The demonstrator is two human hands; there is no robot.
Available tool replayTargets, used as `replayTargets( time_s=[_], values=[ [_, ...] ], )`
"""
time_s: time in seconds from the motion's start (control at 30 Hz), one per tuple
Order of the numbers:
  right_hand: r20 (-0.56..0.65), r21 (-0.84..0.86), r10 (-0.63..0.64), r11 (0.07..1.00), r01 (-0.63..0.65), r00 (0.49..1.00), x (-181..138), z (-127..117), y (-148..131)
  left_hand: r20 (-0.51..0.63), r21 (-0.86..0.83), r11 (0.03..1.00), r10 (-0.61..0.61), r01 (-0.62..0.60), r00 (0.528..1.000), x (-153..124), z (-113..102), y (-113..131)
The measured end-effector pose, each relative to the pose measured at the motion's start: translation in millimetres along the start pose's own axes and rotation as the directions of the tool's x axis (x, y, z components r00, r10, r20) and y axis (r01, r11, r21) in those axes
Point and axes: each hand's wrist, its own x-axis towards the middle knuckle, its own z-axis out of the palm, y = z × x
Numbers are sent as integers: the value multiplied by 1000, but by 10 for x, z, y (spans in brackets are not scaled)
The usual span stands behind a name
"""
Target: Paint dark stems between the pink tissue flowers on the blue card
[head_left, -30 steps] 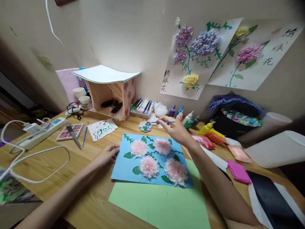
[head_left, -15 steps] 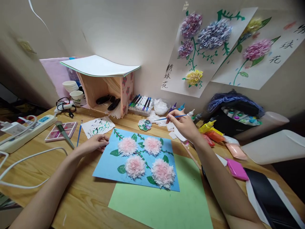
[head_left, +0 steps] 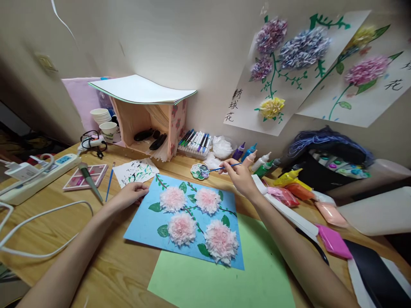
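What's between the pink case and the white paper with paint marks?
A blue paintbrush lies between the pink case and the marked paper, on the wooden table, in the head view. A green brush lies across the case, poking past its edge.

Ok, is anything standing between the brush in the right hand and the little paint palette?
Nothing visible stands in the way. The right hand holds the brush with its tip at the right edge of the palette. A white wad lies just beyond the brush, not between them.
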Motion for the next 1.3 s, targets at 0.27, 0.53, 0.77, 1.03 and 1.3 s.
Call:
replayTargets(
  time_s=[0.27, 0.53, 0.77, 1.03, 1.3],
  values=[
    [2, 131, 72, 989, -72, 997, 29, 126, 129, -4, 5, 1000, 6, -6, 1000, 14, -2, -26],
    [4, 228, 125, 966, -123, 992, 54, 111, 136, 15, 10, 1000, 12, -12, 1000, -20, 8, 35],
    [56, 260, 122, 957, -132, 991, 41, 186, 141, 20, 12, 1000, 12, -12, 1000, -20, 6, 20],
    [91, 199, 103, 973, -119, 990, 0, 241, 169, 39, 9, 1000, 12, -13, 999, -42, 17, 48],
    [86, 113, 88, 989, -97, 992, -16, 224, 127, 21, 10, 1000, -1, 1, 1000, -65, 36, 88]
  ],
)
